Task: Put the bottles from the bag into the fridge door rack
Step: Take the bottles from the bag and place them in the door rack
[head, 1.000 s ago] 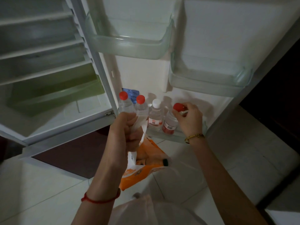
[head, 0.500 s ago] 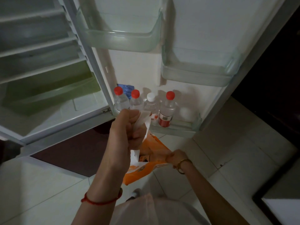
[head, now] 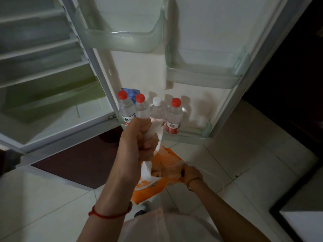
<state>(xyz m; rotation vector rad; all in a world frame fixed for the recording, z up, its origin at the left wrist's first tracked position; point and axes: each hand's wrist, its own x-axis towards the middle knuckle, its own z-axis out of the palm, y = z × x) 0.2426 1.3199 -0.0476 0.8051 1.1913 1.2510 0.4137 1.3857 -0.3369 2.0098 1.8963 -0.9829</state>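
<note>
Several clear water bottles stand side by side in the bottom door rack [head: 189,137]: a red-capped bottle [head: 125,109] at the left, a second red-capped one [head: 142,109], a white-capped one [head: 157,110] and a third red-capped bottle [head: 173,116]. Free rack space lies to their right. My left hand [head: 138,142] is closed on the white handles of the orange plastic bag [head: 148,187], holding it up in front of the rack. My right hand [head: 191,173] is down in the bag's mouth, curled around a black-capped bottle [head: 182,172]; only the cap shows.
The fridge door stands open with two upper door racks [head: 125,41] [head: 202,75]. The fridge interior with shelves and a green drawer [head: 52,95] is at the left. A dark mat [head: 73,161] lies on the white tiled floor. A dark cabinet [head: 297,84] stands at the right.
My right hand let go of the rightmost red-capped bottle in the rack, dropped down into the bag and closed there. My left hand kept holding the bag handles.
</note>
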